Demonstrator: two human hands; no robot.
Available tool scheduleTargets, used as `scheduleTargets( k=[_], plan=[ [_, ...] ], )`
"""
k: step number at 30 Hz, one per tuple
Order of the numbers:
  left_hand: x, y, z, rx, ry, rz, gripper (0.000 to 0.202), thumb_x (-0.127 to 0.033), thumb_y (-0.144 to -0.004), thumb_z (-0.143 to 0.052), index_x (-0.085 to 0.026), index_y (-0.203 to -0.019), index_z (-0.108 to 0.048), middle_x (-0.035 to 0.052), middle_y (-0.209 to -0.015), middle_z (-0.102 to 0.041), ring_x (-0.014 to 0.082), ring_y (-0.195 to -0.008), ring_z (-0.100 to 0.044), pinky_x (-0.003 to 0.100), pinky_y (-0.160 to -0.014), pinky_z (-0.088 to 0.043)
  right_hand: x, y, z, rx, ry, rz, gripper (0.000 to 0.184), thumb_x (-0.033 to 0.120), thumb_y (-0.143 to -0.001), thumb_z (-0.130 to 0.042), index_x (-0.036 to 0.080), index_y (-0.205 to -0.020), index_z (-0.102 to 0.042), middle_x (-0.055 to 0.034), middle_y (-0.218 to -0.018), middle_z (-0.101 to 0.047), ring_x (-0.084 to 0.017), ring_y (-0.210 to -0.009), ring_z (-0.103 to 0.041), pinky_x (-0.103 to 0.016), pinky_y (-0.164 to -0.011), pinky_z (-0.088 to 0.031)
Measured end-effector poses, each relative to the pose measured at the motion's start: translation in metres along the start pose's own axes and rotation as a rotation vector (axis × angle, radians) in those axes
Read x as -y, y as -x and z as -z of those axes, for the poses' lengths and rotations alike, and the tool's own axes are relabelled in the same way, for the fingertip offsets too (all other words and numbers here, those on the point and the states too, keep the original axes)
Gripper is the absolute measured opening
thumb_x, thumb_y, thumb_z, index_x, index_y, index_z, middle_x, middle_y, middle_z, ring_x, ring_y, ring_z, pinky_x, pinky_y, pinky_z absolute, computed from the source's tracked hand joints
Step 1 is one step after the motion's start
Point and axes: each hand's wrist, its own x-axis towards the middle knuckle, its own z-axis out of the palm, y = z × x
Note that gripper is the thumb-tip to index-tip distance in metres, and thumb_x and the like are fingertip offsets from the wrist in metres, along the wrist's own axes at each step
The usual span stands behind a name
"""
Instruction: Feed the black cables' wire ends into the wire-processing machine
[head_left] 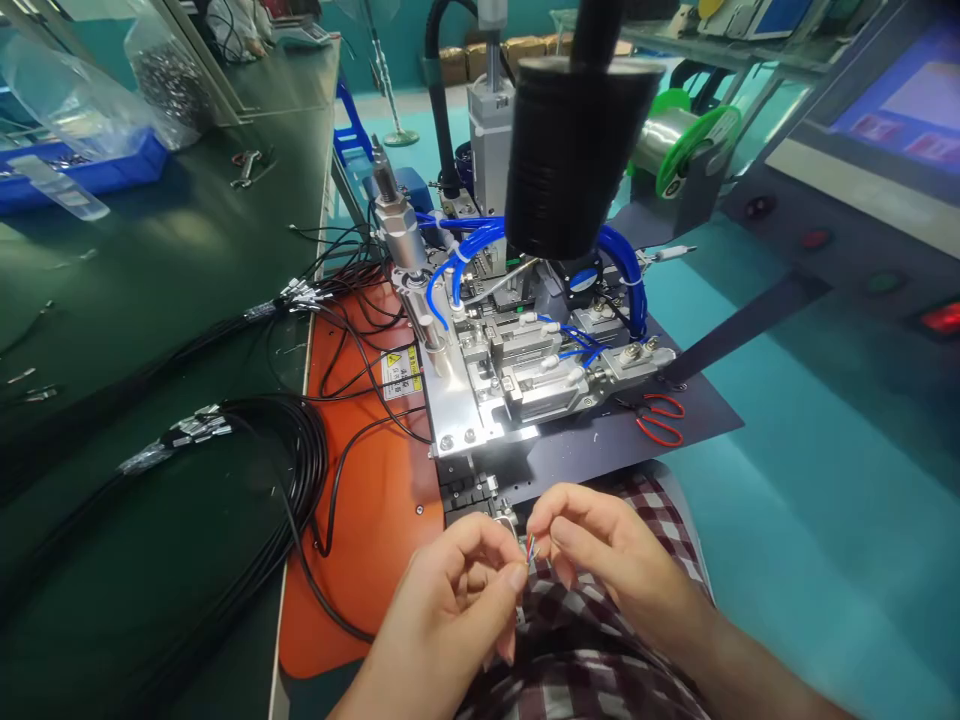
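Note:
In front of my lap, my left hand [472, 590] pinches a cable end between thumb and forefinger. A few thin coloured wires [531, 549], red, blue and pale among them, stick out of its fingertips. My right hand [600, 545] meets them from the other side, its fingers curled and its fingertips at the wires. Whether the right fingertips grip every wire is too small to make out. Just beyond both hands lies the front of a metal machine fixture [555, 390] with small cylinders and blue air tubes [480, 240].
Coiled black cables [304, 470] lie across the dark green table [187, 260] and an orange plate [382, 500]. Red-handled pliers [660, 418] rest on the dark base plate. A black cylindrical part [577, 160] hangs above the fixture. Right are a green wire spool [686, 145] and a screen panel [885, 120].

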Motion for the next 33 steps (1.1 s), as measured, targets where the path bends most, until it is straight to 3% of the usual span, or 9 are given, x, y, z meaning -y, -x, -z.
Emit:
scheduleTargets(
  k=[8,14,21,25,29,33],
  plan=[
    [0.010,0.001,-0.003,-0.091,-0.001,-0.107,0.020,-0.034,-0.082,-0.059,-0.018,-0.073,-0.051,-0.0096,-0.050,-0.035,0.0051,-0.044,-0.027,0.017,-0.042,-0.021,-0.005,0.001,-0.008,-0.071,0.085,0.019,0.024,0.037,-0.081,-0.065,0.016,-0.072,-0.056,0.0052,-0.059,-0.045,-0.009,-0.052,-0.038,-0.022,-0.050,-0.033],
    [0.013,0.000,-0.003,-0.118,0.012,-0.125,0.022,-0.037,-0.082,-0.061,-0.018,-0.074,-0.053,-0.0083,-0.052,-0.036,0.0061,-0.047,-0.029,0.018,-0.044,-0.022,-0.005,0.000,-0.008,-0.077,0.115,0.044,0.020,0.034,-0.083,-0.063,0.017,-0.074,-0.056,0.0047,-0.061,-0.046,-0.009,-0.054,-0.039,-0.022,-0.051,-0.031],
    [0.013,-0.002,0.004,-0.044,0.025,-0.047,0.026,-0.042,-0.083,-0.060,-0.018,-0.090,-0.055,-0.0079,-0.052,-0.043,0.0067,-0.047,-0.038,0.017,-0.045,-0.029,-0.006,0.001,-0.003,-0.128,0.097,0.036,0.022,0.038,-0.082,-0.064,0.017,-0.077,-0.058,0.0045,-0.061,-0.048,-0.009,-0.051,-0.040,-0.021,-0.049,-0.034],
    [0.009,-0.001,0.005,-0.085,0.075,-0.046,0.029,-0.043,-0.079,-0.064,-0.016,-0.086,-0.056,-0.0064,-0.053,-0.047,0.0063,-0.046,-0.041,0.017,-0.045,-0.031,-0.004,0.001,-0.003,-0.137,0.048,0.032,0.024,0.041,-0.082,-0.064,0.018,-0.082,-0.059,0.0036,-0.063,-0.052,-0.008,-0.050,-0.041,-0.021,-0.049,-0.034],
    [0.004,0.001,0.003,-0.096,0.111,-0.066,0.027,-0.041,-0.079,-0.064,-0.014,-0.080,-0.059,-0.0014,-0.058,-0.057,0.0062,-0.043,-0.045,0.018,-0.045,-0.033,-0.001,0.000,-0.005,-0.094,-0.022,0.040,0.026,0.044,-0.083,-0.062,0.018,-0.084,-0.061,0.0016,-0.069,-0.057,-0.008,-0.051,-0.043,-0.021,-0.050,-0.036],
    [0.005,0.002,0.003,-0.054,0.176,-0.090,0.026,-0.040,-0.082,-0.062,-0.015,-0.088,-0.058,-0.0024,-0.058,-0.057,0.0044,-0.041,-0.042,0.017,-0.043,-0.030,-0.004,-0.001,-0.007,-0.044,-0.074,0.026,0.028,0.045,-0.081,-0.064,0.017,-0.082,-0.060,0.0027,-0.065,-0.054,-0.008,-0.051,-0.042,-0.021,-0.049,-0.033]
  ],
)
